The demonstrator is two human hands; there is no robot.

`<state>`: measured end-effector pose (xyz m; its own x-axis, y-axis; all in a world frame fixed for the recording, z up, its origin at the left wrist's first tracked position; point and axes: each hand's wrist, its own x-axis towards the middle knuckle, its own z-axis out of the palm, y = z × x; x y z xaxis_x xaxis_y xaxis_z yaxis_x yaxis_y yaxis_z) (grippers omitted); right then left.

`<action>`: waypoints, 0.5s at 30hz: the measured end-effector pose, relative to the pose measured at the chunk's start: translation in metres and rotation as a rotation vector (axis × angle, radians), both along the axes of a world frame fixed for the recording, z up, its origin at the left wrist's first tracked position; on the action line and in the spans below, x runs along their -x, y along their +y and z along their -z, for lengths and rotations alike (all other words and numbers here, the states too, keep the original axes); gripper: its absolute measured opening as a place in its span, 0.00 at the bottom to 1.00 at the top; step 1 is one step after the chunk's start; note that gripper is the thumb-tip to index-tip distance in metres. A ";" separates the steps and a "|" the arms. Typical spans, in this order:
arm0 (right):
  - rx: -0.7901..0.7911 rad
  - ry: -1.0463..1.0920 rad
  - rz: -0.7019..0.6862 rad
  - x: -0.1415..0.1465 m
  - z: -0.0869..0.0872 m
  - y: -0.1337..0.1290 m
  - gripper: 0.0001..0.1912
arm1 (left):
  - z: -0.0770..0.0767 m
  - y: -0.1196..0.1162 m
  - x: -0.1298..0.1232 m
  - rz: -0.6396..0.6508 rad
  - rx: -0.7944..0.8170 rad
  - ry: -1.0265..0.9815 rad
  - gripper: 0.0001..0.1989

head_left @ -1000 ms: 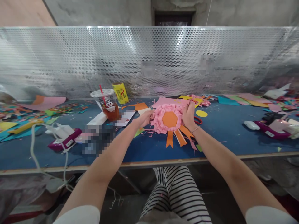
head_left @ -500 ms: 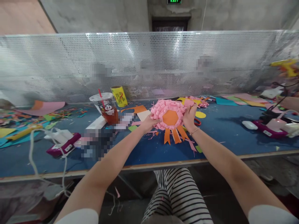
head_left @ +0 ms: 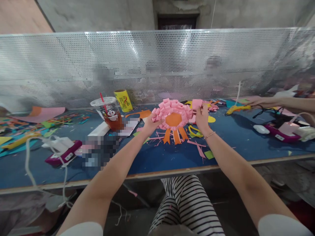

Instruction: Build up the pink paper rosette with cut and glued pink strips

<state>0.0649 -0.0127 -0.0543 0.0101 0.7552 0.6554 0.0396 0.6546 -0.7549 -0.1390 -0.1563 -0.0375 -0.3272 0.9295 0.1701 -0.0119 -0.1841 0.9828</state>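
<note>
A pink paper rosette point(head_left: 184, 113) with an orange centre point(head_left: 173, 120) and orange tails is held just over the table, its face toward me. Its left edge is gripped by my left hand point(head_left: 150, 126). At its right side, my right hand point(head_left: 202, 118) has its fingers closed on a pink paper piece point(head_left: 197, 104) that stands up beside the rosette. Whether that piece is joined to the rosette is unclear. Pink paper strips point(head_left: 200, 150) and a green scrap point(head_left: 209, 154) lie below.
A cup of brown drink point(head_left: 113, 118) and a yellow roll point(head_left: 123, 101) stand at left. Purple power strips point(head_left: 64, 154) lie on both sides. Another person's hand point(head_left: 262, 102) reaches in at right by a yellow glue gun point(head_left: 238, 108). A perforated metal screen point(head_left: 172, 65) stands behind.
The rosette and both my hands have shifted slightly left and up. At right, the other person's yellow glue gun has come down from the air to the tabletop, further left.
</note>
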 end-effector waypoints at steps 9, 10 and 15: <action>0.153 0.108 -0.237 -0.007 -0.009 0.004 0.13 | -0.010 -0.006 -0.008 -0.053 -0.074 0.051 0.27; 0.179 0.122 -0.255 -0.006 -0.008 0.006 0.13 | -0.011 -0.006 -0.006 -0.027 -0.077 -0.007 0.25; 0.329 0.171 -0.358 -0.006 -0.007 0.011 0.14 | -0.010 -0.001 0.008 0.170 0.079 -0.174 0.19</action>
<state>0.0711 -0.0019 -0.0472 -0.2003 0.8972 0.3937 -0.2853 0.3310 -0.8995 -0.1474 -0.1570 -0.0272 -0.1827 0.9819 0.0493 -0.2066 -0.0874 0.9745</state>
